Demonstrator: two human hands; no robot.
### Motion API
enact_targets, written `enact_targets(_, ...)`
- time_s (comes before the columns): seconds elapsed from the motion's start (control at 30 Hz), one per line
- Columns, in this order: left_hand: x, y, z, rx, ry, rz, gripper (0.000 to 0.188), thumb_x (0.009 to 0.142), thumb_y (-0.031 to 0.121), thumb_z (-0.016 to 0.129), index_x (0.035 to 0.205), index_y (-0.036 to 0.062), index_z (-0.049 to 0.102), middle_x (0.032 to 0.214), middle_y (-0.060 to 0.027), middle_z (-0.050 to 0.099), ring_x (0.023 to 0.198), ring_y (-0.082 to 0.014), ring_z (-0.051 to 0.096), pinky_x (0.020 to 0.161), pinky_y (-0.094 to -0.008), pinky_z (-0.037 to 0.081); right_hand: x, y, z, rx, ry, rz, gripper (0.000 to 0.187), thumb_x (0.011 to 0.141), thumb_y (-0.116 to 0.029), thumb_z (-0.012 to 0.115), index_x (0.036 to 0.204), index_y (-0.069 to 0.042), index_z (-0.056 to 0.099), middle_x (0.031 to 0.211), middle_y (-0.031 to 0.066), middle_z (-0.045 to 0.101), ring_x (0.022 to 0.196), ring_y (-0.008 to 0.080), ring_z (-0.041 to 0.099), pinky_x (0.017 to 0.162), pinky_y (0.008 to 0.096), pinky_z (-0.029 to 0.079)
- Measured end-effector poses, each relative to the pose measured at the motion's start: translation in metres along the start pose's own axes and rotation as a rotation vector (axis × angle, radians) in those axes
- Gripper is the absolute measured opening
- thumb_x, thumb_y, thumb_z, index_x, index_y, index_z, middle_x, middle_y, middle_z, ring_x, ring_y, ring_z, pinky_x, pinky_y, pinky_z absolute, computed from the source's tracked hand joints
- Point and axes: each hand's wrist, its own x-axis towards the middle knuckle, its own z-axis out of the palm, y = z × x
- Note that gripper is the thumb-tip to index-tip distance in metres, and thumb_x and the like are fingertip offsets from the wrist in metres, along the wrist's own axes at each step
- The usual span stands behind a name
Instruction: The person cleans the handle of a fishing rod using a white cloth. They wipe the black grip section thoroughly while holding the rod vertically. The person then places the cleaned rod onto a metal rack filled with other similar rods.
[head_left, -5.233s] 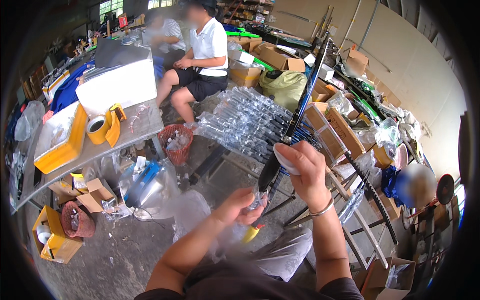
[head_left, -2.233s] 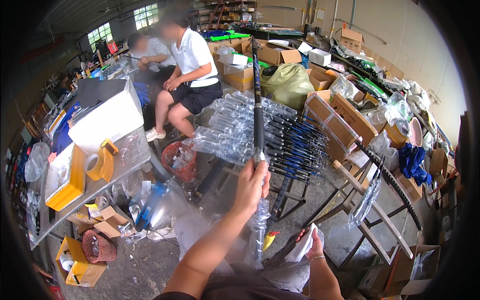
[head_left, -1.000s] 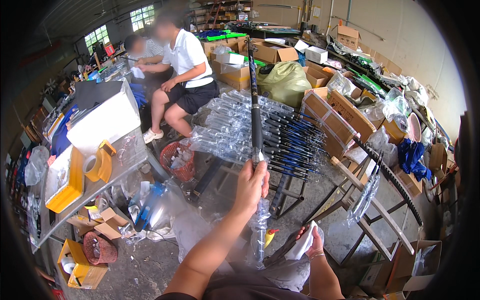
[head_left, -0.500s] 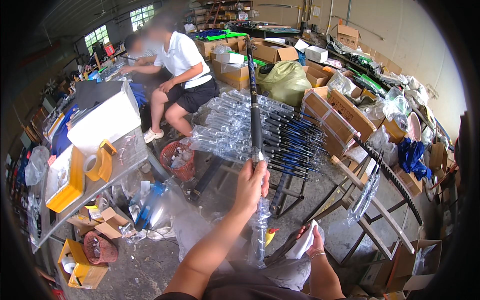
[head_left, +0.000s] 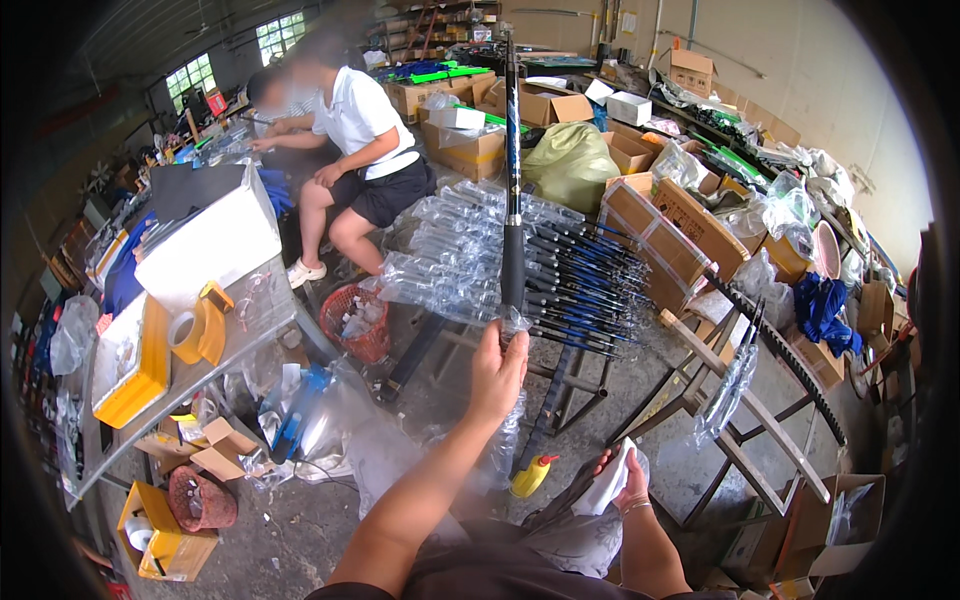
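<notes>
A black fishing rod with blue markings (head_left: 513, 262) stands nearly upright in front of me. My left hand (head_left: 500, 372) is closed round it below the black grip. Clear plastic covers its lower end, partly hidden behind my hand and forearm. Low at the right, my right hand (head_left: 634, 486) is closed on a white cloth (head_left: 606, 486), apart from the rod. Beyond the rod, several similar rods with plastic-wrapped handles (head_left: 450, 250) lie in a pile on a stand, their dark blue and black ends (head_left: 590, 290) pointing right.
A yellow bottle with a red cap (head_left: 533, 476) stands on the floor near my legs. A red basket (head_left: 356, 322) and a table with tape (head_left: 190, 335) are at the left. Wooden trestles (head_left: 745, 420) hold wrapped rods at the right. A person in a white shirt (head_left: 365, 115) sits beyond.
The rod has tilted: its top has swung right and its wrapped lower end left, uncovering the yellow bottle. My left hand has shifted slightly left. My right hand with the cloth stays nearly still.
</notes>
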Motion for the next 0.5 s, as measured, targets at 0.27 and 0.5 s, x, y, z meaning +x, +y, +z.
enact_targets(0.27,0.001,-0.019,-0.01,0.262,0.113,0.127,0.022,0.093,0.022,0.058,0.099,0.0016,0.051,0.07,-0.0012,0.052,0.06,-0.01,0.046,0.056,-0.0271,0.04,0.0,0.0,-0.001,-0.007,-0.01,-0.001,0.037,0.092,-0.044,0.052,0.107,-0.01,0.054,0.103,0.0116,0.056,0.093,0.029,0.057,0.081,0.0483,0.051)
enact_targets(0.5,-0.001,-0.019,-0.009,0.32,0.143,0.143,0.022,0.092,0.02,0.059,0.099,0.0014,0.05,0.07,-0.004,0.053,0.059,-0.0123,0.047,0.056,-0.0284,0.04,0.0,0.0,-0.001,-0.014,-0.013,-0.004,0.036,0.091,-0.044,0.053,0.107,-0.011,0.053,0.102,0.0109,0.056,0.093,0.0283,0.057,0.081,0.048,0.051)
